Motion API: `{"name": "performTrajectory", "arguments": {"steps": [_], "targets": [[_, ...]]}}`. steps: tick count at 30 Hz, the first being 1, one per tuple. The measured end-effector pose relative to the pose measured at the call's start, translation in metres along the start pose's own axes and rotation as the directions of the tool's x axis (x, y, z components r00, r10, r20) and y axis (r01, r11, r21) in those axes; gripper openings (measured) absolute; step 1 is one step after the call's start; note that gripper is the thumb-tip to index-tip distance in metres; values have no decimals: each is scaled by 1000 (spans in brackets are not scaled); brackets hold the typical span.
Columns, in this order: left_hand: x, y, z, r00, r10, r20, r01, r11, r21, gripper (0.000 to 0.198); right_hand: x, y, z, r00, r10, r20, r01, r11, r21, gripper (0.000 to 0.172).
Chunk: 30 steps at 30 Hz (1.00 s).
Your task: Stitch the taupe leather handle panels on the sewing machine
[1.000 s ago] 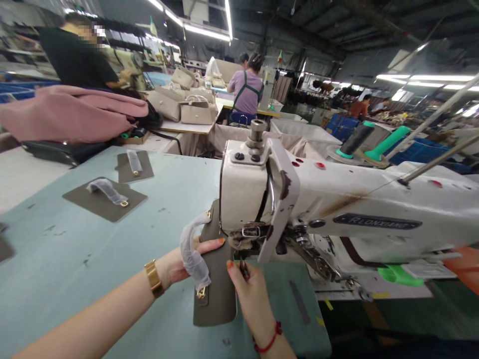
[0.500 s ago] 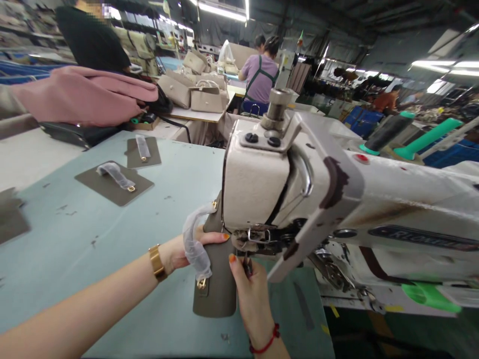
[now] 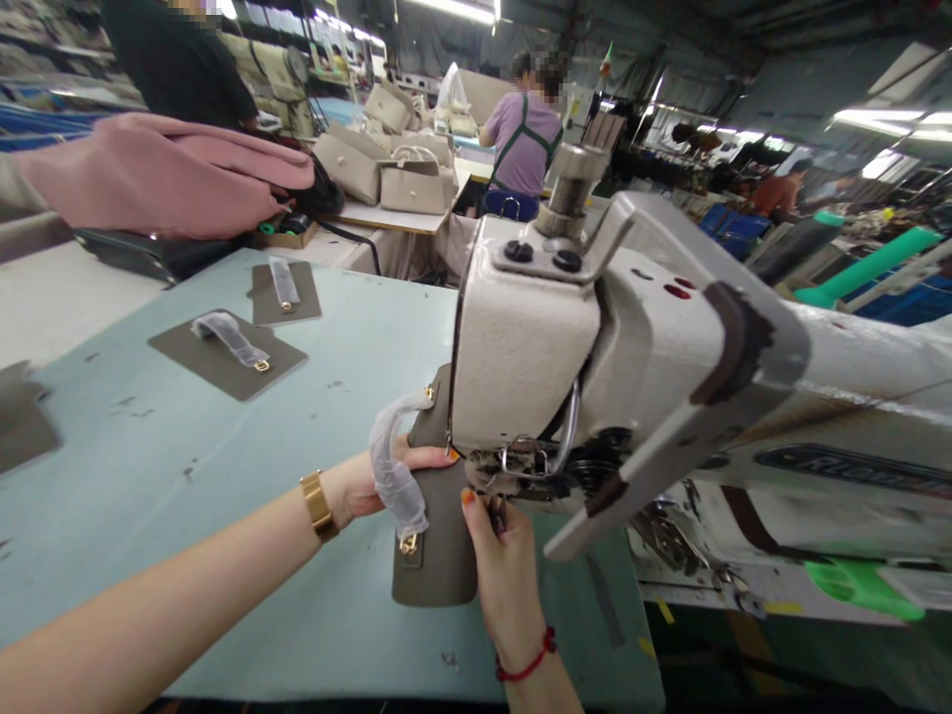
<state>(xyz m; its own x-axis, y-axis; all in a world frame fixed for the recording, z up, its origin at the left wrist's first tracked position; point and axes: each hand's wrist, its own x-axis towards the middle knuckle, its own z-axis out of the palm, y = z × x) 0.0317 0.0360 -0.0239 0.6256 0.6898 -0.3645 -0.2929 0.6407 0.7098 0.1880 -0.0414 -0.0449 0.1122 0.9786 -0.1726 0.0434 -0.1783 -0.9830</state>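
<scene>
Left hand (image 3: 364,486): reaches in from the near left; fingers wrapped round the left edge of the grey panel (image 3: 438,555), thumb lying across its top, nail orange; grasping it
Right hand (image 3: 507,580): comes up from the near edge, just right of the panel; thumb tip pressed to the panel's right edge; the other fingers clenched on a small dark tool (image 3: 497,516), too hidden to name
Grey panel: stands nearly upright on the table (image 3: 149,466), between the two hands; its far end tucked under the head of the sewing machine (image 3: 535,347)
Strap (image 3: 396,481): wrapped in clear film; arches off the panel's left face over the left hand; ends in a gold buckle (image 3: 409,544) near the panel's near end
Wrists: gold watch (image 3: 318,504) on the left; red cord (image 3: 530,662) on the right
Sewing machine: cream, worn; fills the right half; arm runs off to the right
Table, far left: two more grey panels (image 3: 227,352), (image 3: 285,291) lying flat, each with a wrapped strap; well apart from the hands
Beyond the table: pink cloth (image 3: 156,183) heaped at far left; cream bags (image 3: 402,183) on a far bench
Other people: one in a black top (image 3: 178,59) at far left; one in a purple top (image 3: 525,149), back turned, far centre
</scene>
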Motion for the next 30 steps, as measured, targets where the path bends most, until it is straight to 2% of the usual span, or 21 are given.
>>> {"name": "performTrajectory", "arguments": {"steps": [5,9,16,20,23,26,30], "targets": [[0,-2,-2,1000,15,-16,-15,1000,8,16,0,4,-2,1000,16,11,-15,999,-37,38],[-1,-2,0,998,27,-64,-25,999,27,25,-1,5,-3,1000,14,27,-12,997,-82,41],[2,-7,-2,996,47,-76,-46,999,20,26,-15,1,-6,999,12,36,-7,990,-144,41],[0,-8,4,991,95,-98,-98,995,-31,34,-16,5,-11,998,22,55,-13,988,-151,41],[-4,-15,14,972,154,-179,-166,984,-57,37,-12,2,-22,994,25,106,-6,985,-171,42],[-8,-29,29,904,246,-351,-283,957,-59,38,-5,-8,-41,983,26,182,20,969,-244,41],[-8,-51,53,731,298,-614,-429,900,-73,47,8,-25,-64,971,35,235,50,937,-346,37]]}}
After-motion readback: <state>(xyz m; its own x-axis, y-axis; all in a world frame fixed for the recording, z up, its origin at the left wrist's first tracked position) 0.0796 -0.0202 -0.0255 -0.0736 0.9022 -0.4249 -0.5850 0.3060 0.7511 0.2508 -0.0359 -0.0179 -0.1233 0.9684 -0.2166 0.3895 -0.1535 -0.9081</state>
